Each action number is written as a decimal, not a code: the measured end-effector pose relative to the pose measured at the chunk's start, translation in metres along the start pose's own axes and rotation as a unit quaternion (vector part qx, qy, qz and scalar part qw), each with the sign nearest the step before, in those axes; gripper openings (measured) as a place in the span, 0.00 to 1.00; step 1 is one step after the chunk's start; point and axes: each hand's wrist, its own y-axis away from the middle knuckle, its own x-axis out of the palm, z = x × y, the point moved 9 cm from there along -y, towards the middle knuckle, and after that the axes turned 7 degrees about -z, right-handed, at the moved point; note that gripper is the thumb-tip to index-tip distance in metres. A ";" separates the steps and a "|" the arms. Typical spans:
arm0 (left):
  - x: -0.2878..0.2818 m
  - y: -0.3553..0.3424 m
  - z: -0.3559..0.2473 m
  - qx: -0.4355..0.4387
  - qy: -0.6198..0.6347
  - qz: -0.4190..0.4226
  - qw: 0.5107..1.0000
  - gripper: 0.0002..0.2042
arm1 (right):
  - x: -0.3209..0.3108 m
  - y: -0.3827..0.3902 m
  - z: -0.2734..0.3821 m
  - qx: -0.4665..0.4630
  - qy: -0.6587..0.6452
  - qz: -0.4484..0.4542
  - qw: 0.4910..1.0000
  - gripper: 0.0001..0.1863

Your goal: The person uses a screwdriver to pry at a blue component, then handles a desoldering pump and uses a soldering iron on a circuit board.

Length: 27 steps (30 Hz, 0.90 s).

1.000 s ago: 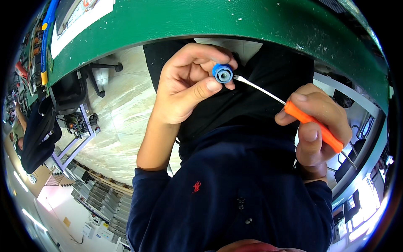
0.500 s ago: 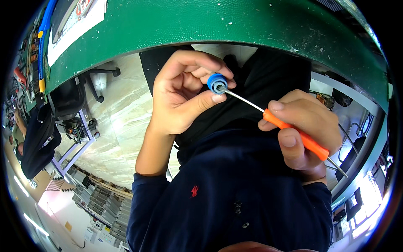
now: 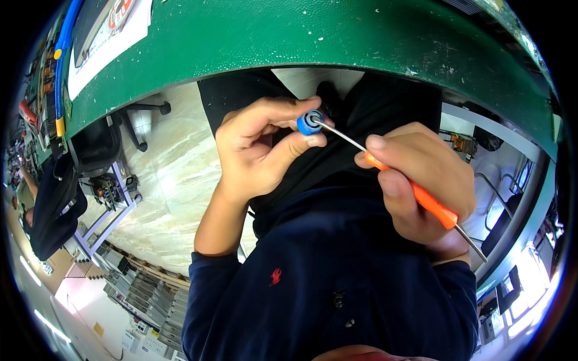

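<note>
Nearest, at the lower edge: dark blue shirt (image 3: 313,253), with small red emblem (image 3: 275,277) on the chest. Beyond, to the right: right hand (image 3: 430,177), with thumb and fingers wrapped around the handle of an orange-handled screwdriver (image 3: 435,207), slanted toward the left hand and showing bare metal shaft at both ends of the handle. To the left: left hand (image 3: 250,150), pinching a short blue cylindrical piece (image 3: 304,124) between thumb and fingertips, with open end facing the screwdriver. Location of the piece: in the air over the lap, near the bench edge. Screwdriver tip at the opening; depth of entry impossible to tell. Beneath both hands: black trousers (image 3: 397,102). Farther forward: scuffed green bench top (image 3: 301,36), bearing a white printed sheet (image 3: 129,39) at left. Lower down: pale, veined floor (image 3: 174,198) and black chair (image 3: 96,144). Farthest, toward the left rim: another person (image 3: 25,192), partly visible, and grey stacked units (image 3: 135,295).
</note>
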 end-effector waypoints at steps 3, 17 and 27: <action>0.000 0.004 0.002 -0.017 -0.059 -0.016 0.998 0.13 | -0.001 -0.005 -0.003 0.034 -0.012 0.015 0.999 0.11; 0.037 0.005 -0.025 0.221 -0.287 0.108 0.926 0.10 | -0.017 0.004 -0.037 0.192 -0.117 0.030 0.974 0.06; 0.016 -0.002 -0.008 0.090 -0.094 0.008 0.992 0.14 | -0.028 -0.001 -0.014 0.073 -0.064 -0.012 0.995 0.10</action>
